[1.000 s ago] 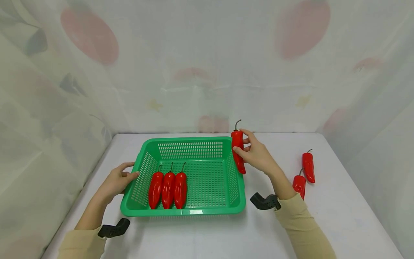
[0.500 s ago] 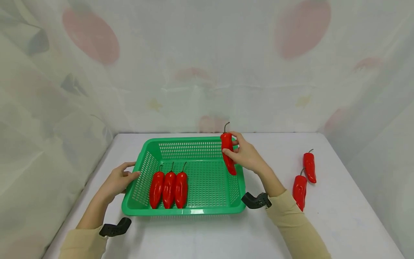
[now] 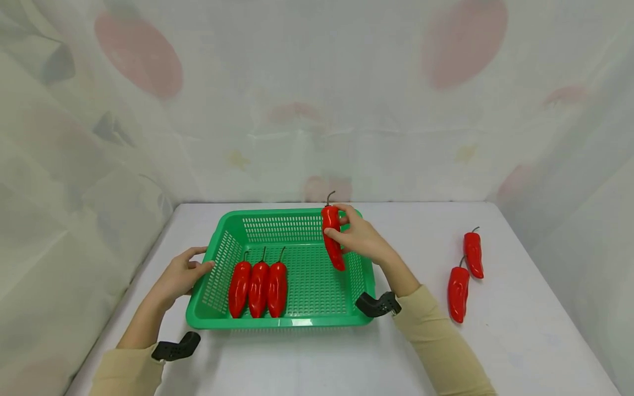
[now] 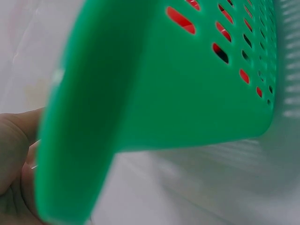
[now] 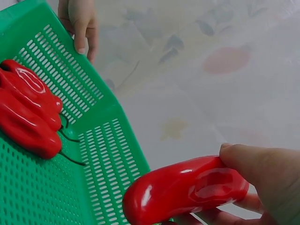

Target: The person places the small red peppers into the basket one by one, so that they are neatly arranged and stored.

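Note:
A red chili pepper point(image 3: 330, 234) with a curved stem is pinched between thumb and fingers of my right hand point(image 3: 360, 237). It hangs upright above the right half of a green plastic basket point(image 3: 282, 323). My left hand point(image 3: 179, 276) grips the basket's left rim, its thumb over the edge and the fingers on the outer side. Three red peppers point(image 3: 257, 290) lie side by side in the left half of the basket, stems pointing away. In the right wrist view the held pepper point(image 5: 183, 190) is seen close up, apart from the basket floor.
To the right on the white table point(image 3: 515, 330), two more red peppers lie outside the basket, a far one point(image 3: 473, 254) and a nearer one point(image 3: 458, 294). A pale patterned curtain point(image 3: 317, 99) rises behind the table and along its sides.
My right hand has carried the pepper leftward, from over the basket's right rim to above its inside. The left hand stays on the left rim, and the basket has barely shifted.

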`<state>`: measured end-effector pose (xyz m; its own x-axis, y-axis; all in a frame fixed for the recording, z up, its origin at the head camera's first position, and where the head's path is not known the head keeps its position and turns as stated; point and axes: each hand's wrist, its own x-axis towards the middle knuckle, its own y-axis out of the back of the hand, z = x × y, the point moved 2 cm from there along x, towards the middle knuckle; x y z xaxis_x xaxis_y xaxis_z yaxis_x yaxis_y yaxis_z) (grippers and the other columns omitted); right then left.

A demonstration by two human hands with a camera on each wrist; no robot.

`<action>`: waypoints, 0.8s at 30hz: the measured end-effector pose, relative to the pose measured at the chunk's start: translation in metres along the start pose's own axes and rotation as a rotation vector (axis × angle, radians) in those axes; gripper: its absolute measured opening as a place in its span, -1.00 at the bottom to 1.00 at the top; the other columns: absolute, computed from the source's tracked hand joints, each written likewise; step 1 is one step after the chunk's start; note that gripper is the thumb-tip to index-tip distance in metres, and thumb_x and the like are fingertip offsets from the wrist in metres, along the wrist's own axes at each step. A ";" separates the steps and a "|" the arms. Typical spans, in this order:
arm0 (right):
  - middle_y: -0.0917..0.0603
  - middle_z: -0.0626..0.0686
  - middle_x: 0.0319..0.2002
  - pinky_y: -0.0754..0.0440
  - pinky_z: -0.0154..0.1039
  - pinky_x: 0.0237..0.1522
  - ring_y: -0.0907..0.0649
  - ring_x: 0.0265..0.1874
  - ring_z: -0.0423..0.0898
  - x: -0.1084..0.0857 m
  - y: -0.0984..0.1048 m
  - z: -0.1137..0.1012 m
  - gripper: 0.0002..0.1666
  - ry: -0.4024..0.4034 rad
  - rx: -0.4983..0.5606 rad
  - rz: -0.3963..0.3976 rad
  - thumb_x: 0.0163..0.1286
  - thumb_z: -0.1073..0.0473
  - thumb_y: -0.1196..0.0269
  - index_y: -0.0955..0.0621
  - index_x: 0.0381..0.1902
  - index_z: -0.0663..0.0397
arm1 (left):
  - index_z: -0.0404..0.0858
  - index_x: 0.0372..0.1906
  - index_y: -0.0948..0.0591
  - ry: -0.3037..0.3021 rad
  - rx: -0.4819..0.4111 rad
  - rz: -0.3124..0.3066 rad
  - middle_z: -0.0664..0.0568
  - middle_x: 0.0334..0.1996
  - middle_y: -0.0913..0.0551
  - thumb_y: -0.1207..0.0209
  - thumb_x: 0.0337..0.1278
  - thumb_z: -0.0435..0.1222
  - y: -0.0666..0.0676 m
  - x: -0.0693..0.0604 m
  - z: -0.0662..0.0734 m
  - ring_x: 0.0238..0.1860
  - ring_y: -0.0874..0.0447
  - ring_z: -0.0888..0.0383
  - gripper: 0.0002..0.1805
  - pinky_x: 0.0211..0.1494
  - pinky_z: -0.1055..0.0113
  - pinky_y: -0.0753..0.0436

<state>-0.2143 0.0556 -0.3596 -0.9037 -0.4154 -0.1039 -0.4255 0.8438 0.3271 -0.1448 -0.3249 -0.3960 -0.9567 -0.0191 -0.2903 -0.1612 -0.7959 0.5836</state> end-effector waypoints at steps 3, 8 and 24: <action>-0.42 0.16 0.03 -0.68 -0.14 -0.41 -0.63 -0.25 0.02 0.004 -0.007 0.000 -0.18 -0.018 0.004 -0.005 0.28 0.03 -0.22 -0.08 0.38 -0.11 | -0.34 0.38 -0.05 0.002 0.002 0.000 -0.31 -0.18 -0.56 -0.04 0.27 -0.07 0.000 0.000 0.000 -0.42 -0.67 0.06 -0.26 -0.36 0.14 -0.69; -0.43 0.15 0.01 -0.67 -0.19 -0.46 -0.65 -0.35 -0.03 0.007 -0.016 -0.001 -0.15 -0.023 -0.041 -0.012 0.27 0.03 -0.22 -0.05 0.39 -0.10 | -0.35 0.38 -0.04 0.000 -0.005 -0.005 -0.32 -0.17 -0.56 -0.04 0.27 -0.08 0.000 -0.001 0.000 -0.41 -0.67 0.05 -0.26 -0.36 0.14 -0.69; -0.51 0.16 0.00 -0.67 -0.18 -0.46 -0.65 -0.40 -0.08 0.021 -0.040 0.005 -0.20 -0.061 -0.089 -0.069 0.25 -0.01 -0.23 -0.13 0.33 0.00 | -0.34 0.38 -0.05 0.001 0.001 -0.002 -0.34 -0.16 -0.56 -0.04 0.27 -0.07 0.000 0.000 0.000 -0.41 -0.67 0.06 -0.26 -0.36 0.12 -0.69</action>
<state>-0.2165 0.0152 -0.3794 -0.8748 -0.4478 -0.1850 -0.4833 0.7793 0.3990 -0.1450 -0.3249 -0.3964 -0.9561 -0.0188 -0.2923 -0.1630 -0.7952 0.5840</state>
